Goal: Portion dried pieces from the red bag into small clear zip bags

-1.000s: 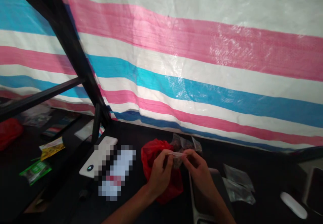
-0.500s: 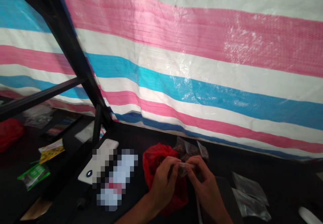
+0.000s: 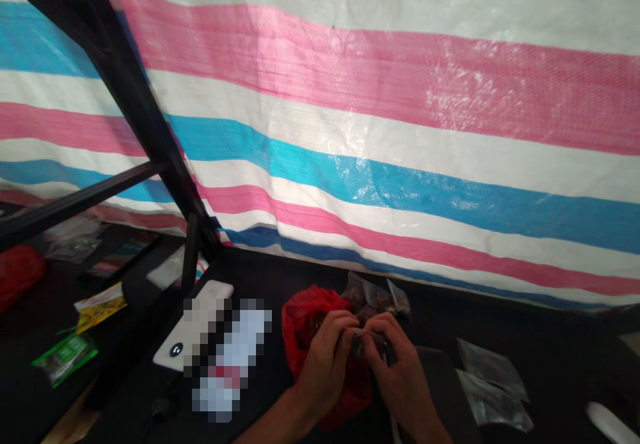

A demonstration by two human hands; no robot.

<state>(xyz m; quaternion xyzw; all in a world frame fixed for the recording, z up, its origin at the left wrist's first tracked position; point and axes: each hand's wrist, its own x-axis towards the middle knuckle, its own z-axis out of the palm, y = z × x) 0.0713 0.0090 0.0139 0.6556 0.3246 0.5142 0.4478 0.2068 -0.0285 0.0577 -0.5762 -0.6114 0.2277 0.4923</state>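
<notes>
At the far left, on a black surface, lies a bunched red bundle (image 3: 20, 276), cut by the picture edge, with crumpled clear plastic (image 3: 75, 243) just beyond it. Nearer the viewer lie a yellow packet (image 3: 101, 307) and a green packet (image 3: 65, 359), the two well apart from the hands. A black frame (image 3: 150, 124) slants down in front of a sheet striped pink, blue and white (image 3: 400, 111). Right of the frame, on the black counter (image 3: 265, 269), a white device (image 3: 170, 351) lies flat, partly masked by pixelation; a pale object (image 3: 235, 357) beside it is wholly masked and cannot be identified. Next stands an open red bag (image 3: 299, 314), dark contents visible at its mouth. The left hand (image 3: 327, 357) is in front of this bag, thumb and fingers pinching one side of a small clear bag (image 3: 357, 337). Directly behind are clear pouches with dark contents (image 3: 373, 295), resting on the counter. The right hand (image 3: 400, 361) pinches the other side of the small clear bag, which is held up between both hands; its contents cannot be made out. Further right lie two flat transparent bags (image 3: 493, 371), touching, and a white rounded object (image 3: 611, 423) near the lower corner.
</notes>
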